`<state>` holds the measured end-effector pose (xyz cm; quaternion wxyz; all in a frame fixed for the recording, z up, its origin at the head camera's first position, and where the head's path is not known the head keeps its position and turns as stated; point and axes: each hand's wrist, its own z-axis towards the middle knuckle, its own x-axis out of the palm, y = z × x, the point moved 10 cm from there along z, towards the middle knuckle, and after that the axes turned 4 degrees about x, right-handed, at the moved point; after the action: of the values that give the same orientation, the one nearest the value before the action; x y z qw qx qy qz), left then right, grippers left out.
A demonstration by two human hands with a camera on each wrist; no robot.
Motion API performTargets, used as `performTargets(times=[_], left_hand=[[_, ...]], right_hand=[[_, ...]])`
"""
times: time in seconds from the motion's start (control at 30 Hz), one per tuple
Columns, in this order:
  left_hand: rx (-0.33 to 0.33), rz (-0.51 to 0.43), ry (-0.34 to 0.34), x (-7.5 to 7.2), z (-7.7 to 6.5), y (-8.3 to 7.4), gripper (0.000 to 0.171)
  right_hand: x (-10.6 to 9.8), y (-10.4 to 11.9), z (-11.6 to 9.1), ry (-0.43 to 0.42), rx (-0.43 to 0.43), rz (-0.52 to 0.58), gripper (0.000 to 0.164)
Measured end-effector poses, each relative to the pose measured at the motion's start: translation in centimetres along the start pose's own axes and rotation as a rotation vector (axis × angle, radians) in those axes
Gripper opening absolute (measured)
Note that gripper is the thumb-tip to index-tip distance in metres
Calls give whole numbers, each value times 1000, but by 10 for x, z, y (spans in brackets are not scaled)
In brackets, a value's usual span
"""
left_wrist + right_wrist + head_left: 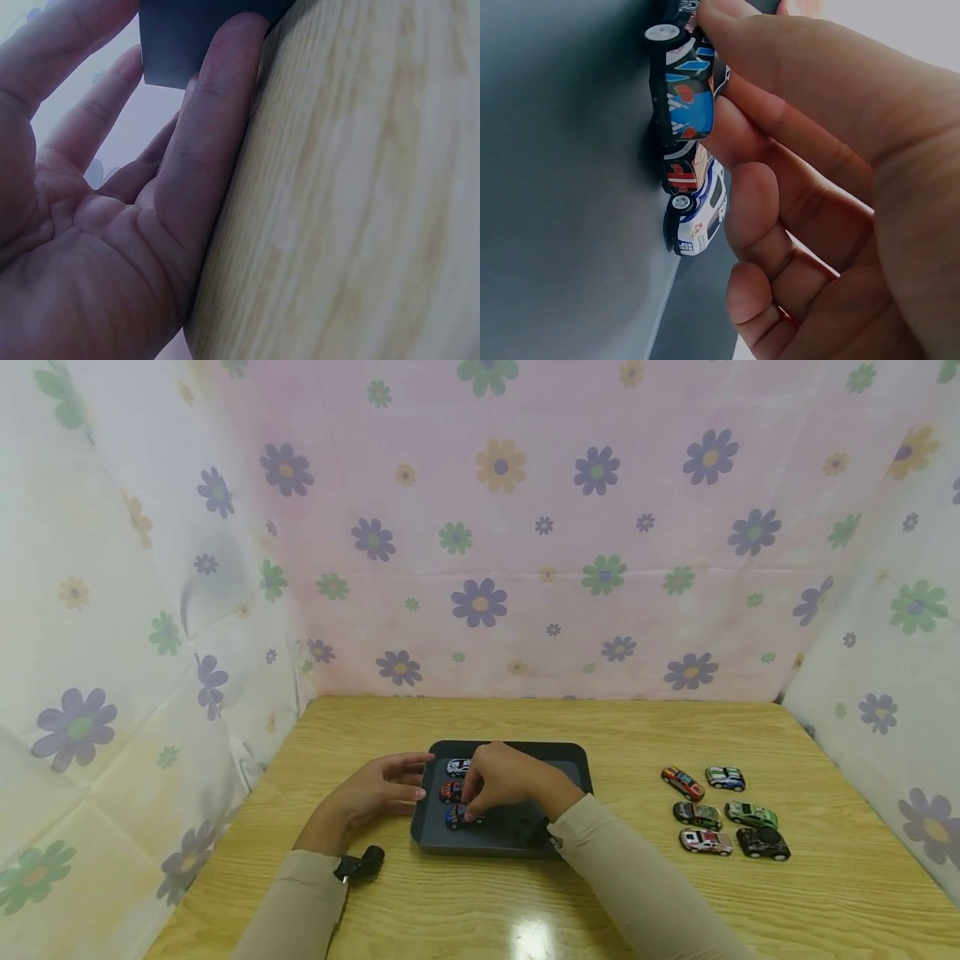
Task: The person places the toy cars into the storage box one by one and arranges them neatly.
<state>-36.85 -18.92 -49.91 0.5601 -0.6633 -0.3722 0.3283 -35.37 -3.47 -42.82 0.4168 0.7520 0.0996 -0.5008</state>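
In the head view a dark grey tray (510, 850) lies on the wooden table. My right hand (504, 777) reaches into its left part and pinches a blue toy car (455, 816) between thumb and fingers. Just beyond that car are a red toy car (451, 791) and a white toy car (457, 767), lined up one behind the other; the right wrist view shows the white car (703, 217) at the end of the row. My left hand (378, 789) rests beside the tray's left wall, its extended fingers touching the wall (176, 45).
On the table right of the tray stand several toy cars, among them an orange-red car (682, 783), a white-and-blue car (725, 778), a green car (752, 814) and a black car (762, 842). A flowered cloth (517, 552) hangs behind the table.
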Motion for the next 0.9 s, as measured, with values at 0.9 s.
performTargets(times=[0.9], left_hand=[[-1, 16, -6, -1, -1, -1, 78]], right_hand=[[8, -5, 4, 20, -1, 36, 7]])
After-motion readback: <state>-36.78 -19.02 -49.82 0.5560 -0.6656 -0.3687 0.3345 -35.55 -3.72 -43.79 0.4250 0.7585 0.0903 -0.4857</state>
